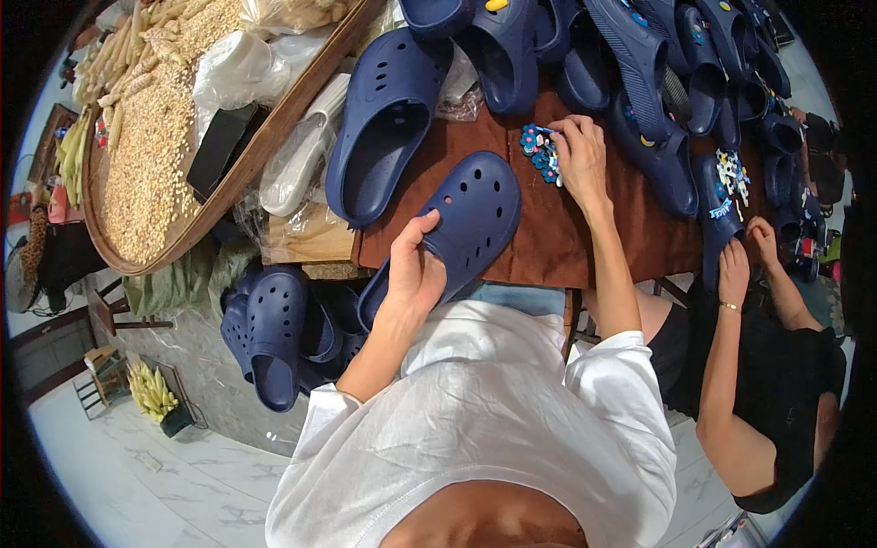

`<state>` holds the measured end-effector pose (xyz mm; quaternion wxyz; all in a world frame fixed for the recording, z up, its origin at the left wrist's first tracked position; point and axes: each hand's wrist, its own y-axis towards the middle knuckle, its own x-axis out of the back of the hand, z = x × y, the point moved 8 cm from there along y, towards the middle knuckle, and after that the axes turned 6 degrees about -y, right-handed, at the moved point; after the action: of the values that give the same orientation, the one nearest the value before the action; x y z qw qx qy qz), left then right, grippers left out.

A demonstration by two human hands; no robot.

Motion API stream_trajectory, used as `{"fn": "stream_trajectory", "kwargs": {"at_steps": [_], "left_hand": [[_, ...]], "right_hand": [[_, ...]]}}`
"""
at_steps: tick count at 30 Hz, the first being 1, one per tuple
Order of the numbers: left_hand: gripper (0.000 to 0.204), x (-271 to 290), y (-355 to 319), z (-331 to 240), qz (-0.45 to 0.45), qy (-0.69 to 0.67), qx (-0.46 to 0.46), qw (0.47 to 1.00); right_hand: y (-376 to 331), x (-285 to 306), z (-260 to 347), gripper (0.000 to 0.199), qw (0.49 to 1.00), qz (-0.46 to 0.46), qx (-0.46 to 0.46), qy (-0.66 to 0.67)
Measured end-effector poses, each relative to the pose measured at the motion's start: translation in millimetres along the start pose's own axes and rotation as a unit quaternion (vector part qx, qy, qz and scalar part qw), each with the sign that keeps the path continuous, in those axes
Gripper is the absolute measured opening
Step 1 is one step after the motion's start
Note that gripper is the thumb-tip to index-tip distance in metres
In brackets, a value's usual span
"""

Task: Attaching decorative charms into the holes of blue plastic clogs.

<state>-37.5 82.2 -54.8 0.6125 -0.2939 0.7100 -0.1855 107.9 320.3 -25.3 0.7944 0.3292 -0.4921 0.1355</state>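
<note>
On the brown desk (548, 237): left hand (416, 269) fingers wrap the navy clog (461, 224) heel; right hand (577, 155) fingers pinch at the shoe charms (539, 151) (small, loose) — a sloppy pinch could scatter them.

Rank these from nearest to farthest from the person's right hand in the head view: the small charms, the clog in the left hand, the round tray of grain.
1. Small charms: under the right hand's fingertips, on the brown table.
2. Navy clog: lower left, gripped by the left hand.
3. Round tray: far left, past another clog.
</note>
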Motion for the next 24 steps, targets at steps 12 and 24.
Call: {"fn": "stream_trajectory", "kwargs": {"at_steps": [12,24], "left_hand": [[0.031,-5,-16,0,-0.025,-0.005,-0.013,1.0],[0.031,-4,-29,4,-0.052,0.116,-0.024,0.992]], "right_hand": [[-23,60,131,0.014,0.972,-0.032,0.113,0.205],[-56,60,168,0.021,0.956,0.0,0.196,0.219]]}}
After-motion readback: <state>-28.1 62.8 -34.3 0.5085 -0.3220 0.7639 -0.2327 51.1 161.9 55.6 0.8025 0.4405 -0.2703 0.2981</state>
